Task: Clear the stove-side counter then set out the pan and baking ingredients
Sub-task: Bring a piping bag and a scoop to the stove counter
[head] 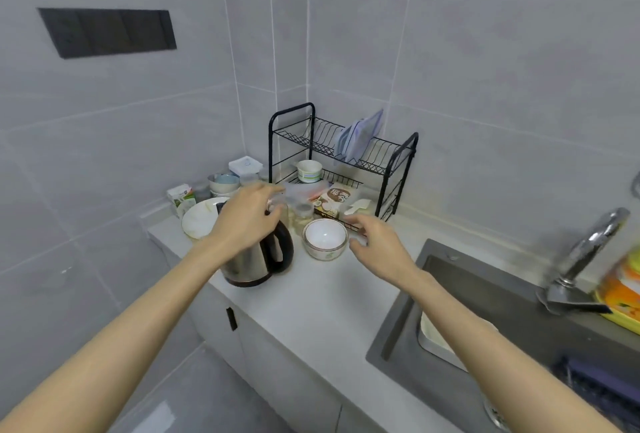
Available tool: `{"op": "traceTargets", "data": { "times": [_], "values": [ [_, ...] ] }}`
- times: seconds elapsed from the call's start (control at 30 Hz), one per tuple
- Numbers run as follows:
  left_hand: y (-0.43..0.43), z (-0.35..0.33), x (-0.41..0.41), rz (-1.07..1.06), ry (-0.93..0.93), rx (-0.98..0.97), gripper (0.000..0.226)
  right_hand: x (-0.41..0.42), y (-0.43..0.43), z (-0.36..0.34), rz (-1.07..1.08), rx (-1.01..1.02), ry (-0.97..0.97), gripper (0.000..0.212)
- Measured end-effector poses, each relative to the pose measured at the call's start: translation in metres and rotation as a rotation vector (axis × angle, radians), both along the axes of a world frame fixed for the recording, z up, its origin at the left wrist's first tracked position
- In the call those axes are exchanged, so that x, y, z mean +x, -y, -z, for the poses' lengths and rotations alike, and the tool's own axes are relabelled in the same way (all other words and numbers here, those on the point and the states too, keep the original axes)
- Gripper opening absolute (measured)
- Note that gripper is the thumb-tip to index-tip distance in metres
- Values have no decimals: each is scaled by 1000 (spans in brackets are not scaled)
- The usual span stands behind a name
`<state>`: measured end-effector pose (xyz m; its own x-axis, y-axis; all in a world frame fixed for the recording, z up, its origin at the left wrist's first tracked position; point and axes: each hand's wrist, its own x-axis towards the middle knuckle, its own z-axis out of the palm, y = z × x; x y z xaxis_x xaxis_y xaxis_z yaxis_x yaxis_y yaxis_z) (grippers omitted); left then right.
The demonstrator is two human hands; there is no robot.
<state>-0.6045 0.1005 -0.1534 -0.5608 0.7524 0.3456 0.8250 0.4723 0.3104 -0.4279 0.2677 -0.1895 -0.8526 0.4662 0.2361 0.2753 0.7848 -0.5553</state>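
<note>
Clearing seems under way. The right hand (374, 242) hovers relaxed and empty beside the white bowl (325, 238); the left hand (247, 216) reaches over the kettle (251, 266) toward glass jars (303, 214), grip too blurred to tell. All crowd the table's (311, 304) far end; lifting them clear likely comes next.

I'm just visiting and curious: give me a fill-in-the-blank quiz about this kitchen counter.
1. The left hand is over a steel ____ with a black handle.
2. The right hand is beside a white ____.
3. The black dish rack has ____ tiers.
4. The sink lies to the person's ____.
Missing words: kettle, bowl, two, right.
</note>
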Motion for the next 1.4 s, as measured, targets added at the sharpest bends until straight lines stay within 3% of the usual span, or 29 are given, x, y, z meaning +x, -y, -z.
{"op": "traceTargets", "data": {
  "times": [0.47,0.67,0.77,0.93,1.07,1.4],
  "values": [
    [-196,75,-260,274,230,-436,45,-204,-111,72,214,-89,117,44],
    [-274,119,-303,362,259,-683,54,-245,-140,92,318,-136,176,47],
    [-303,140,-298,478,303,-765,44,-253,-149,97,344,-144,187,47],
    [-337,177,-296,489,346,-829,78,-256,-163,116,402,-140,216,44],
    [-345,197,-300,395,422,-828,91,-252,-169,125,425,-152,276,44],
    [-342,198,-313,272,240,-634,50,-251,-183,134,457,-137,318,45]
  ]
}}
